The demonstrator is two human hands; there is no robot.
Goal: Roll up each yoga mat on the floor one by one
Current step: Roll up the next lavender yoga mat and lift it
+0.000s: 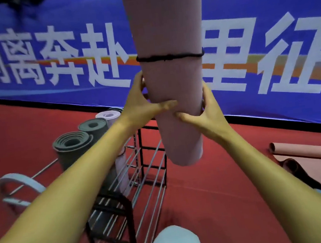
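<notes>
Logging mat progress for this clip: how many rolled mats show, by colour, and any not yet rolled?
Pink rolled mat, held up: 1
Green rolled mats in the rack: 2
Pale rolled mat in the rack: 1
Pink mat on the floor, partly rolled: 1
Total: 5

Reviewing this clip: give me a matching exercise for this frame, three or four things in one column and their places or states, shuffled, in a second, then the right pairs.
Things:
1. pink rolled mat
2. dark green rolled mats
3. black cord
4. salmon mat

Places or states:
A. lies on the red floor at right, partly rolled
B. stand on end in the wire rack
C. held upright off the floor by the left hand and right hand
D. tied around the held roll

Pairs: 1-C, 2-B, 3-D, 4-A
</notes>
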